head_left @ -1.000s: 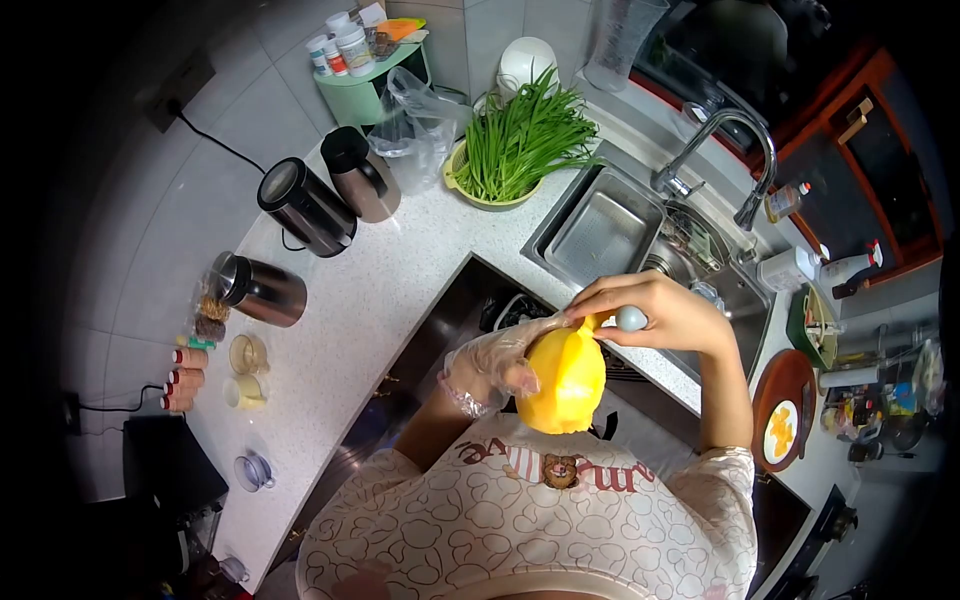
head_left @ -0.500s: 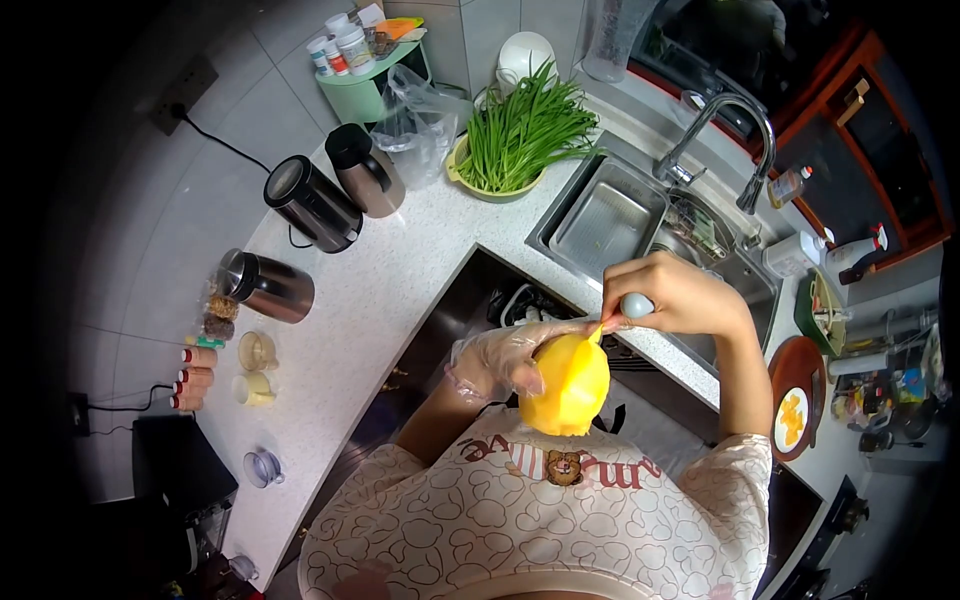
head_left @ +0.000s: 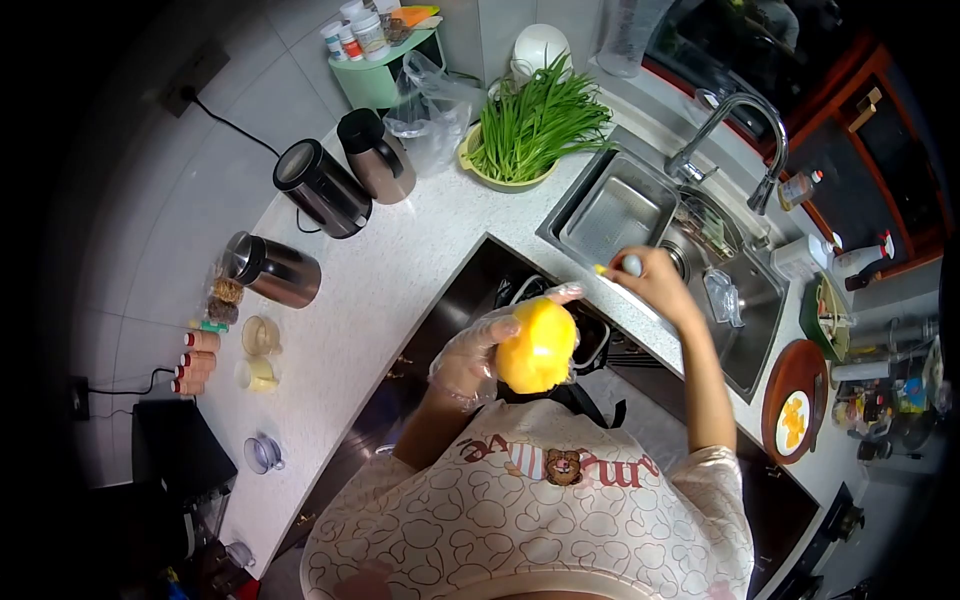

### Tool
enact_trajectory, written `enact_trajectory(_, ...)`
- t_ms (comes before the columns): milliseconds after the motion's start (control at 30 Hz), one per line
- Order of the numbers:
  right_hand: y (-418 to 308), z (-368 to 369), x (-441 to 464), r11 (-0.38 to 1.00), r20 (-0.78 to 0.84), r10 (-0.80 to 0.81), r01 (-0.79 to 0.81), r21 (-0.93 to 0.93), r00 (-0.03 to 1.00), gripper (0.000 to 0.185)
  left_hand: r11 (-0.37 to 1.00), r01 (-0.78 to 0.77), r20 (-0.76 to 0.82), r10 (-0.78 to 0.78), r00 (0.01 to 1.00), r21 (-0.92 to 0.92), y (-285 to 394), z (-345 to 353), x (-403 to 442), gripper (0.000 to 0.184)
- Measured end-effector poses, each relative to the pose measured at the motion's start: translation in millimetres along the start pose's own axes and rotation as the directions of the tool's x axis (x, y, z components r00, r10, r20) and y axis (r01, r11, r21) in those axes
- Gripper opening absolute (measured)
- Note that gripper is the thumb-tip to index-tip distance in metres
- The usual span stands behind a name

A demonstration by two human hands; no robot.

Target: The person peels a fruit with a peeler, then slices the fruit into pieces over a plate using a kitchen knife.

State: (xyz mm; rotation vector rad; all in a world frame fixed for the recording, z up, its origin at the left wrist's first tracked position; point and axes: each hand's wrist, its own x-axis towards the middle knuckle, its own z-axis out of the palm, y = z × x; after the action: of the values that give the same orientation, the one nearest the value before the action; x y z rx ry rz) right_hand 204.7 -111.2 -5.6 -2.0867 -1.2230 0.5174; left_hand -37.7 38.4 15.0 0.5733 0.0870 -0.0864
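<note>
My left hand [head_left: 475, 352], in a clear plastic glove, is wrapped round a peeled yellow mango [head_left: 537, 345] in front of my chest. The fruit's surface looks smooth and wet. Apart from it, near the front edge of the sink, my right hand [head_left: 660, 285] is bare and closed on a tool with a rounded grey handle [head_left: 631, 265]. A small yellow bit shows just left of that handle. The tool's working end is hard to make out, so I cannot tell its kind. Below the mango, a dark bin [head_left: 592, 345] shows partly in the opening under the counter.
The double sink [head_left: 615, 210] with its tap [head_left: 745, 105] lies ahead on the right. Green chives [head_left: 535, 125] fill a basin at the back. Kettles [head_left: 322, 188] and cups stand left. A plate of yellow pieces [head_left: 793, 425] rests on a brown board [head_left: 800, 370].
My right hand has moved away from the mango's top, towards the sink, still with the grey-handled tool. My left hand has shifted the mango slightly up and left and turned it.
</note>
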Motion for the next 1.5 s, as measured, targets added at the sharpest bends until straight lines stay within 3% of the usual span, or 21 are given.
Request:
enact_trajectory(100, 50.0, 59.5, -8.9, 0.989, 0.036, 0.151, -0.151, -0.01, 0.988, 0.023, 0.997, -0.069, -0.088, 0.072, 0.994, 0.034, -1.3, -16.2, -5.8, 0.105)
enact_trajectory(200, 107.0, 117.7, -16.6, 0.992, -0.028, 0.121, -0.122, -0.033, 0.992, 0.024, 0.997, -0.029, -0.026, 0.031, 0.999, 0.07, 6.3, -23.6, -7.8, 0.105)
enact_trajectory(300, 123.3, 131.7, -21.9, 0.972, -0.199, -0.132, 0.088, -0.218, 0.971, 0.028, 0.995, -0.052, 0.09, 0.044, 0.995, 0.084, 13.7, -25.4, -3.0, 0.093)
enact_trajectory(333, 110.7, 119.5, -19.4, 0.992, -0.223, -0.103, 0.084, -0.094, 0.969, 0.019, 0.994, -0.07, 0.133, 0.058, 0.989, 0.088, 15.9, -23.0, -1.5, 0.087)
enact_trajectory(400, 49.9, 71.4, -19.8, 0.978, -0.229, 0.107, -0.062, 0.197, 0.967, 0.015, 0.993, -0.054, 0.109, 0.043, 0.993, 0.104, 17.7, -14.1, -1.5, 0.086)
enact_trajectory(433, 17.7, 46.8, -23.8, 0.931, -0.21, 0.214, -0.134, 0.339, 0.954, 0.014, 0.993, -0.043, 0.097, 0.032, 0.995, 0.112, 18.0, -9.3, -0.7, 0.086)
enact_trajectory(500, -34.1, 7.8, -37.8, 0.724, -0.329, 0.163, 0.113, 0.68, 0.93, 0.021, 0.993, -0.045, 0.131, 0.03, 0.991, 0.113, 14.2, -6.7, 5.1, 0.085)
enact_trajectory(567, -72.4, -23.0, -43.6, 0.409, -0.417, -0.081, 0.412, 0.814, 0.905, 0.027, 0.993, -0.034, 0.161, 0.016, 0.987, 0.114, 6.2, -11.5, 13.0, 0.084)
enact_trajectory(600, -91.5, -34.1, -45.3, 0.291, -0.41, -0.161, 0.44, 0.849, 0.898, 0.03, 0.998, 0.015, 0.169, -0.024, 0.985, 0.056, 6.0, -7.3, 15.6, 0.085)
enact_trajectory(667, -119.9, -45.3, -49.1, 0.099, -0.373, -0.278, 0.413, 0.906, 0.885, 0.035, 0.997, 0.08, 0.186, -0.08, 0.979, 0.007, 5.6, 4.9, 19.4, 0.085)
enact_trajectory(800, -149.0, -43.0, -44.6, -0.027, -0.173, -0.416, 0.178, 0.984, 0.893, 0.033, 0.984, 0.164, 0.294, -0.138, 0.946, -0.067, -7.5, 7.5, 30.9, 0.086)
enact_trajectory(1067, -165.4, -34.4, -46.0, 0.034, -0.021, -0.43, 0.04, 0.999, 0.902, 0.031, 0.978, 0.115, 0.294, -0.163, 0.942, 0.172, -1.6, 36.3, 24.2, 0.083)
enact_trajectory(1200, -164.9, -33.4, -46.6, 0.01, -0.023, -0.422, 0.03, 1.0, 0.906, 0.031, 0.985, 0.047, 0.35, -0.102, 0.931, 0.163, -6.3, 38.7, 20.6, 0.085)
enact_trajectory(1300, -165.9, -33.8, -48.5, 0.006, -0.029, -0.416, 0.034, 0.999, 0.909, 0.03, 0.982, 0.08, 0.423, -0.147, 0.894, 0.174, -14.2, 31.6, 23.4, 0.097)
enact_trajectory(1500, -165.6, -36.3, -52.4, 0.011, -0.027, -0.413, 0.035, 0.999, 0.91, 0.029, 0.949, 0.07, 0.351, -0.182, 0.919, 0.308, -11.2, 46.1, 22.2, 0.085)
